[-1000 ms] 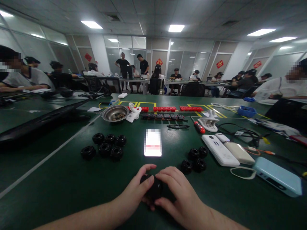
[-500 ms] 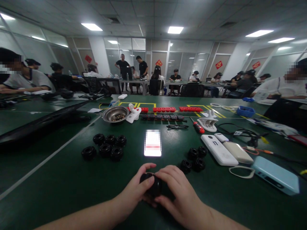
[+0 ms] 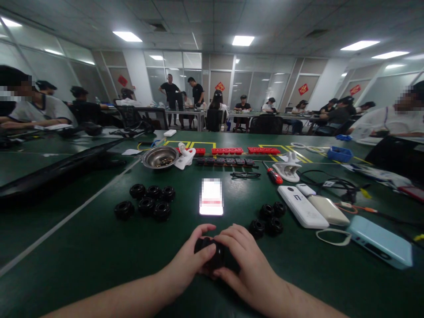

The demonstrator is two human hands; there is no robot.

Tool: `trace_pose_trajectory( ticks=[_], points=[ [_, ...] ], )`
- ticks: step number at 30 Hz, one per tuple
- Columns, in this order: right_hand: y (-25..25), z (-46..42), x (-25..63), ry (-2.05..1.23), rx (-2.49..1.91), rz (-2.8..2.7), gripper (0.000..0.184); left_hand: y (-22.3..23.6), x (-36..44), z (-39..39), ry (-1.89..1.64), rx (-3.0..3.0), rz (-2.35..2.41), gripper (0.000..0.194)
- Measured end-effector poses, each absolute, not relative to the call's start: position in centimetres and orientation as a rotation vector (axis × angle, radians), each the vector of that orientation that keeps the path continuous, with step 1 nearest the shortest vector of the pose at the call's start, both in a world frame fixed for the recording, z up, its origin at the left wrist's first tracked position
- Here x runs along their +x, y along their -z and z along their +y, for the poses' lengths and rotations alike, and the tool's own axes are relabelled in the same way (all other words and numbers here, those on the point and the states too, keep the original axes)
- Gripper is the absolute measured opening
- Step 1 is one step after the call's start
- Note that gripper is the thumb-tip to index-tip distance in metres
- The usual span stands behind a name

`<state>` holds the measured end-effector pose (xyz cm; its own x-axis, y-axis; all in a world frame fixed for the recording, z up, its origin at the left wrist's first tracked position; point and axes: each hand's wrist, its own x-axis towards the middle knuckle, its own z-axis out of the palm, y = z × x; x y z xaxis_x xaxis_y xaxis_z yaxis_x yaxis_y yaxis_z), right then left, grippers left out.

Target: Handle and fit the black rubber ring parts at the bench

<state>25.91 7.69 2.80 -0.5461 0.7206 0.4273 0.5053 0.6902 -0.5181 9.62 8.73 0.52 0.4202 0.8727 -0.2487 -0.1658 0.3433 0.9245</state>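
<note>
Both my hands meet low in the middle of the green table (image 3: 82, 247), closed round one small black wheel (image 3: 212, 255). My left hand (image 3: 190, 260) grips its left side with the thumb on top. My right hand (image 3: 247, 260) covers its right side with the fingers curled over it. Most of the wheel is hidden by my fingers. A lit phone (image 3: 211, 197) lies flat just beyond my hands. Several black wheels (image 3: 149, 202) sit in a cluster to the left, and a smaller cluster of black wheels (image 3: 268, 220) lies to the right.
A metal bowl (image 3: 159, 157), a red-handled screwdriver (image 3: 274, 175), red and dark part strips (image 3: 227, 151) and white clips lie further back. White and light-blue power banks (image 3: 301, 206) with cables occupy the right. A dark monitor (image 3: 59, 170) lies at left. People sit around neighbouring tables.
My hands have shifted slightly on the wheel, the right fingers creeping further over it. Everything else on the table is unmoved.
</note>
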Motion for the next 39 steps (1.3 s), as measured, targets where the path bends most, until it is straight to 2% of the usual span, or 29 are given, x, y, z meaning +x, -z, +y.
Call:
trace_pose_trajectory(
  ticks=[6, 8, 11, 13, 17, 21, 23, 27, 29, 34, 39],
  points=[
    [-2.9, 7.5, 26.0, -0.445, -1.028, -2.258, 0.045, -0.1, 9.6, 8.8, -0.8, 0.978, 0.888, 0.045],
    [-2.9, 7.8, 26.0, -0.476, -1.077, -2.253, 0.045, 0.1, 9.4, 8.7, -0.851, 0.992, 0.839, 0.05],
    [-2.8, 8.1, 26.0, -0.494, -1.071, -2.25, 0.034, 0.1, 9.1, 8.7, -0.887, 1.103, 0.845, 0.061],
    [-2.6, 8.1, 26.0, -0.47, -1.014, -2.255, 0.035, 0.0, 9.2, 8.7, -0.887, 1.122, 0.846, 0.063],
    [-2.5, 7.7, 25.9, -0.432, -0.905, -2.287, 0.04, -0.4, 9.7, 8.9, -0.767, 0.982, 0.888, 0.049],
    [-2.7, 7.5, 26.0, -0.469, -0.991, -2.288, 0.046, -0.3, 9.9, 8.9, -0.768, 0.979, 0.942, 0.038],
    [-2.8, 7.7, 26.1, -0.498, -1.067, -2.264, 0.049, 0.0, 9.8, 8.8, -0.83, 0.973, 0.904, 0.04],
    [-2.7, 7.9, 26.1, -0.543, -1.078, -2.246, 0.034, 0.1, 9.3, 8.7, -0.867, 0.935, 0.826, 0.052],
    [-2.6, 7.9, 26.0, -0.545, -1.011, -2.248, 0.035, -0.1, 9.4, 8.8, -0.863, 0.907, 0.82, 0.054],
    [-2.5, 7.9, 26.1, -0.446, -0.852, -2.31, 0.038, -0.7, 10.0, 9.0, -0.766, 0.904, 0.932, 0.043],
    [-2.8, 8.0, 26.2, -0.455, -1.004, -2.298, 0.048, -0.9, 9.9, 8.7, -0.797, 0.908, 0.929, 0.041]
  ],
)
